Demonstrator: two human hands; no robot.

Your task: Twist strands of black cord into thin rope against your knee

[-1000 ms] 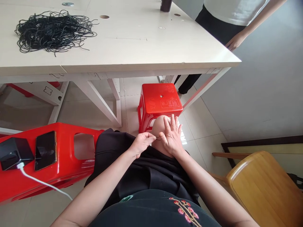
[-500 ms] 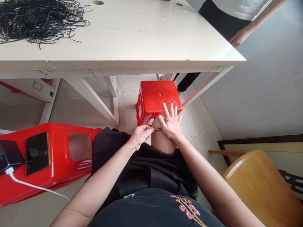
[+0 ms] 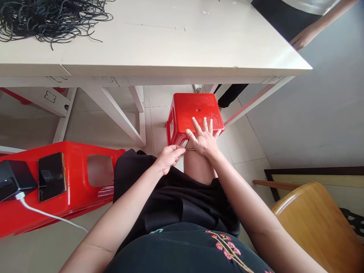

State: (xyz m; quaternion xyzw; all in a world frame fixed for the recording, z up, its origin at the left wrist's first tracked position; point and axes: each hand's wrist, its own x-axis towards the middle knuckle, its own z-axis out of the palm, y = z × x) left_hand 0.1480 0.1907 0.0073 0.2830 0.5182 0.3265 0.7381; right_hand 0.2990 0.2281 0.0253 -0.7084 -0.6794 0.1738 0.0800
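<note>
My left hand is closed in a pinch on the ends of thin black cord. Two strands run from its fingertips across my bare knee and pass under my right palm. My right hand lies flat on the knee with fingers spread, pressing over the cord; the part beneath the palm is hidden. Just beyond the fingertips stands a red plastic stool. On the white table ahead, a tangled heap of black cords lies at the far left.
Left of me, a red stool holds a phone and a black box-shaped device with a white cable. A wooden chair is at the right. Another person's hand rests by the table's right edge.
The view has shifted slightly, moving the table up and to the right in the picture. My right fingers are spread a little differently on the knee; my left hand keeps its pinch on the cord.
</note>
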